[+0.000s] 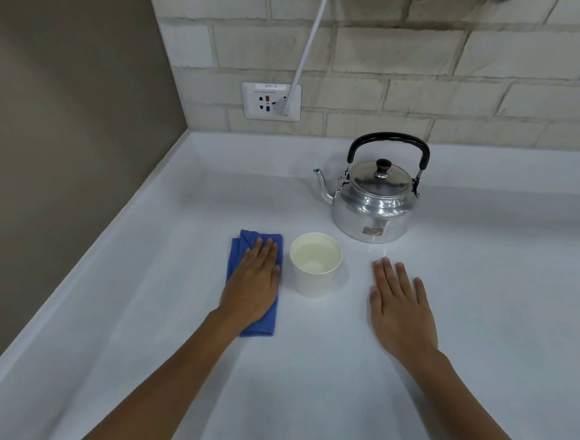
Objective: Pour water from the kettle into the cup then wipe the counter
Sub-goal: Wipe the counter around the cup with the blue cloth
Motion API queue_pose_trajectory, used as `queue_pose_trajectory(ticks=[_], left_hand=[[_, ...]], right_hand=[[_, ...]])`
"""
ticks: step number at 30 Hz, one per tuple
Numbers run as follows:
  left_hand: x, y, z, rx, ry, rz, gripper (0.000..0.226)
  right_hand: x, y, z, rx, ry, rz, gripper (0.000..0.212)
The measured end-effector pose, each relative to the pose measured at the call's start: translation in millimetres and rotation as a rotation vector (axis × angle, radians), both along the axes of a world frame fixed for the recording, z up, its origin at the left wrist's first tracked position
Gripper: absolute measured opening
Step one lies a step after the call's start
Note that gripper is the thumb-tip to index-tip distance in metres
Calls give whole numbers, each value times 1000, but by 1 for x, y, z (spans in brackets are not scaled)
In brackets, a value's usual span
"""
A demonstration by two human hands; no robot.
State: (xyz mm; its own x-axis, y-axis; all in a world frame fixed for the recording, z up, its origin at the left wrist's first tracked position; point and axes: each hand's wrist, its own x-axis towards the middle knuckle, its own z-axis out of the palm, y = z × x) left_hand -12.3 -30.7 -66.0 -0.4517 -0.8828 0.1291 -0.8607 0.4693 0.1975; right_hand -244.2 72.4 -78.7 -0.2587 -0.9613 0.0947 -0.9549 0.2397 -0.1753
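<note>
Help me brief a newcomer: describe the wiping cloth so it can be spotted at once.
On the white counter, find the shiny metal kettle; nearer the person stands a white paper cup. Left of it lies the folded blue cloth, under the flat left hand, the only coloured item there.

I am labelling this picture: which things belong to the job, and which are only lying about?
Job: kettle; cup, water inside; blue cloth under left hand; counter; right hand flat on it.

Not part: wall socket; white cable.
</note>
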Motion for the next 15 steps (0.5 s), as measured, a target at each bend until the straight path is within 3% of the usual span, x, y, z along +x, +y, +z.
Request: queue_pose_trajectory(ticks=[4, 10, 15], left_hand=[[27, -12, -4, 12, 137, -139, 48], [11, -96, 10, 24, 31, 10, 46], [-34, -138, 9, 17, -99, -6, 48]], right_hand=[[0, 0, 0, -4, 5, 7, 52], [3, -1, 0, 2, -14, -12, 52], [5, -2, 1, -16, -16, -13, 58]])
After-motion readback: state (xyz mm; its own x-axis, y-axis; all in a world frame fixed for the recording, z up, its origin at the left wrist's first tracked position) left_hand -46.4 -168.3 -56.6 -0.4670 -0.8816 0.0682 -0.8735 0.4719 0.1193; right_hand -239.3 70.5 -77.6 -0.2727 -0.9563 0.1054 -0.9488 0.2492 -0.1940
